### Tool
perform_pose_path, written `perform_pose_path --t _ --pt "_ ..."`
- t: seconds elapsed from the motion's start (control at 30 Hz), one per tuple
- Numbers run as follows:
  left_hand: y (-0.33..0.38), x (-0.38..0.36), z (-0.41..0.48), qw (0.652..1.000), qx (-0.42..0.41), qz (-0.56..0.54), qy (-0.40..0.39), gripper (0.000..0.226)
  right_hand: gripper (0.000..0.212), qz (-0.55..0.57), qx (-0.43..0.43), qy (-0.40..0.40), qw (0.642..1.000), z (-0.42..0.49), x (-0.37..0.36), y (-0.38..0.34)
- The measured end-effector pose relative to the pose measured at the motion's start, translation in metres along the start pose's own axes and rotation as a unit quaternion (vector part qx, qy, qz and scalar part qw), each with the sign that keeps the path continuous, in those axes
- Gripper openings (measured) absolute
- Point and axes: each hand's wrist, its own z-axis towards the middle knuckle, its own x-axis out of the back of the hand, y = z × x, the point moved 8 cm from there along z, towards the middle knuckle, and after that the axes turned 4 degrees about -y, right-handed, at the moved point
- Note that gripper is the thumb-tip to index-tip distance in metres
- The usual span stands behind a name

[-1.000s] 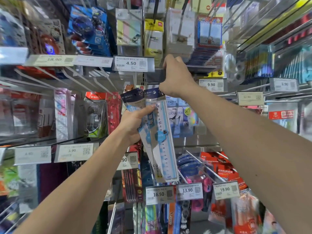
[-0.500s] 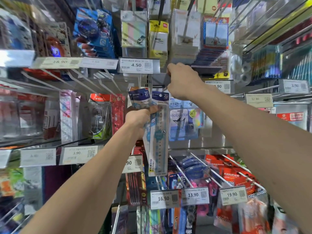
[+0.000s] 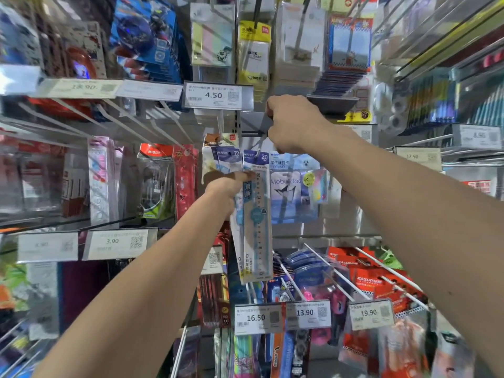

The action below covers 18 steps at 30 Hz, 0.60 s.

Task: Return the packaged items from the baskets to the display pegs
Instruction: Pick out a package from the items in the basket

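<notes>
A clear packaged 20 cm ruler (image 3: 257, 227) with a blue header hangs upright in the middle of the display. My left hand (image 3: 227, 190) pinches it near its top from the left. A second similar ruler pack (image 3: 227, 159) hangs just behind and to the left. My right hand (image 3: 294, 124) is higher up, fingers curled around the front end of a dark display peg (image 3: 253, 132) right above the ruler's header. Whether the header hole is on the peg is hidden by my right hand.
Price tags stick out on peg ends: 4.50 (image 3: 218, 95) above, 16.50 (image 3: 257, 317), 13.90 (image 3: 308, 313) and 19.90 (image 3: 371, 313) below. An ID card pack (image 3: 296, 189) hangs right of the ruler. Bare white pegs (image 3: 327, 266) slope out at lower right.
The ruler has swung from tilted to hanging straight and moved up closer to the peg. My left hand rose with it. My right hand stayed on the peg's end.
</notes>
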Motion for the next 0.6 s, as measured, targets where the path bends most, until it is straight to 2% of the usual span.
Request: perform_pose_path --t 0.07,0.2,0.27,0.37,0.5,0.6 --pt "-0.002 -0.004 0.004 0.999 0.025 0.038 -0.015 0.083 0.025 -0.009 0.002 -0.004 1.0 0.001 -0.001 -0.001" --pt "-0.006 -0.012 0.008 0.993 0.047 0.101 -0.028 0.101 0.028 -0.022 0.001 -0.003 1.0 0.001 0.0 0.0" --pt "-0.01 -0.011 0.009 0.992 0.035 0.12 -0.014 0.096 0.03 -0.032 0.003 -0.006 0.999 -0.001 -0.002 -0.001" --pt "-0.01 -0.005 0.008 0.991 -0.013 0.134 0.029 0.076 0.024 -0.04 -0.001 -0.01 0.999 -0.004 -0.004 0.0" --pt "-0.004 0.013 -0.008 0.971 -0.067 0.205 0.101 0.069 0.025 -0.032 -0.003 -0.02 0.999 -0.006 -0.001 0.001" --pt "0.0 0.029 -0.014 0.978 -0.105 0.14 0.112 0.059 0.032 -0.023 -0.008 -0.026 0.999 -0.008 -0.001 0.0"
